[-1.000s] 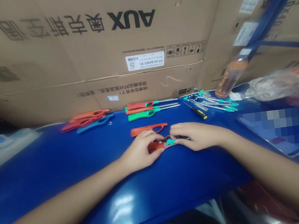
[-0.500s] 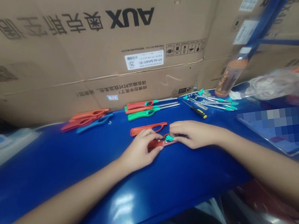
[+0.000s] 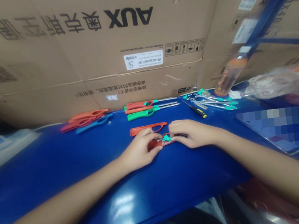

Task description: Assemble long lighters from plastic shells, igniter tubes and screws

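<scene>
My left hand (image 3: 143, 147) pinches the left end of a red lighter casing half (image 3: 155, 144), its hollow side facing up. Inside the casing sits a green trigger piece (image 3: 166, 138) with thin wires. My right hand (image 3: 189, 133) is closed around the green piece's right side, where a metal tube (image 3: 182, 136) partly shows; the fingers hide most of it. Just behind both hands lies another red casing half (image 3: 147, 129), touched by neither.
Along the back are loose red and blue casings (image 3: 93, 120), assembled lighters (image 3: 145, 113), a screwdriver (image 3: 199, 111) and several metal tubes with green ends (image 3: 216, 103). A bottle (image 3: 230, 74), plastic bag (image 3: 277, 83) and phone (image 3: 272, 133) are right; a cardboard box (image 3: 85, 54) stands behind.
The green trigger piece has shifted slightly left within the red casing, with my right fingers following it. My left hand keeps its hold on the casing.
</scene>
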`<state>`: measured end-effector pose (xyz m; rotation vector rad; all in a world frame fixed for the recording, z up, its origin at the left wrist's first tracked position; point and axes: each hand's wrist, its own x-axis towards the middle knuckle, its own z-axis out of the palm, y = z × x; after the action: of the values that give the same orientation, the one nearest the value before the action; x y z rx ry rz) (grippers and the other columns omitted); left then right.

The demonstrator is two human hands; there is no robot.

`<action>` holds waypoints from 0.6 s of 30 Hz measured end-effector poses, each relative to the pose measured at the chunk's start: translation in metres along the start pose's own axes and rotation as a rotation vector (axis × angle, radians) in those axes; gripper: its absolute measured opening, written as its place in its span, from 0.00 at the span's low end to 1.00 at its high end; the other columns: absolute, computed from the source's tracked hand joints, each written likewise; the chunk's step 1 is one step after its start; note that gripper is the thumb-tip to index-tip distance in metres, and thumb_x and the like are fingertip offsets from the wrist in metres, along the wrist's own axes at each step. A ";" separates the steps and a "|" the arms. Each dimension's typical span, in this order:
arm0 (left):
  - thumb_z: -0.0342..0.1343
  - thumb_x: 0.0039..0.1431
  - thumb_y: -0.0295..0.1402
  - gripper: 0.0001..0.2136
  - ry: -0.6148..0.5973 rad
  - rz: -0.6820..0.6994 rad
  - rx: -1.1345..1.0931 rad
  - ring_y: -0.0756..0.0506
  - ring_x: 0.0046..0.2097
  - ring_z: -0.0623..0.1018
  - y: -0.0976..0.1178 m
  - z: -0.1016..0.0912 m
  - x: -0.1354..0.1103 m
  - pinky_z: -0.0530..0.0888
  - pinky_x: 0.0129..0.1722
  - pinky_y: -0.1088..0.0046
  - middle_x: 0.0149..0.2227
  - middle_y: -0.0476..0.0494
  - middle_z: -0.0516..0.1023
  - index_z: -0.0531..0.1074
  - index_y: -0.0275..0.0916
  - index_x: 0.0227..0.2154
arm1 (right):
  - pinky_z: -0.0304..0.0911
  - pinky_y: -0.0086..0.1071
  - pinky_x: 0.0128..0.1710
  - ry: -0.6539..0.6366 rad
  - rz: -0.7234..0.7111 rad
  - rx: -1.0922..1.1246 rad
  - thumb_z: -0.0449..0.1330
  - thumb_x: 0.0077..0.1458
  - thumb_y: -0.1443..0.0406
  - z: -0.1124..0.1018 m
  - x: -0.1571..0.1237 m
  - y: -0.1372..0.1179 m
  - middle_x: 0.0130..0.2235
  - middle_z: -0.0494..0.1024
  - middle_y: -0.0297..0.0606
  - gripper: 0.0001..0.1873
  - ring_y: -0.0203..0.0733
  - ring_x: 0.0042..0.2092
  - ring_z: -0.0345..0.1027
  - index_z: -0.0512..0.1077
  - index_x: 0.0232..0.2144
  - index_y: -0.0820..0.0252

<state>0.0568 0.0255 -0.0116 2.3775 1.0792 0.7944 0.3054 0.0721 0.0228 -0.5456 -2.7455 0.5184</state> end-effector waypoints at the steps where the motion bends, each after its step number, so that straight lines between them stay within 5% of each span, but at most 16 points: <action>1: 0.59 0.63 0.32 0.10 -0.001 -0.006 0.001 0.43 0.43 0.75 0.000 0.000 0.000 0.75 0.48 0.62 0.42 0.42 0.74 0.75 0.38 0.46 | 0.60 0.32 0.37 0.007 -0.004 -0.004 0.55 0.64 0.69 0.000 0.000 0.000 0.33 0.71 0.37 0.06 0.40 0.37 0.63 0.68 0.32 0.60; 18: 0.58 0.60 0.30 0.12 0.048 -0.032 -0.053 0.42 0.45 0.78 0.000 0.002 0.000 0.76 0.49 0.61 0.44 0.41 0.77 0.72 0.40 0.47 | 0.62 0.36 0.41 -0.075 -0.059 -0.303 0.54 0.65 0.68 -0.004 0.001 -0.008 0.35 0.77 0.40 0.12 0.44 0.40 0.68 0.77 0.33 0.59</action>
<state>0.0584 0.0252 -0.0135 2.3021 1.0985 0.8617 0.3034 0.0671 0.0297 -0.5208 -2.9206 0.1100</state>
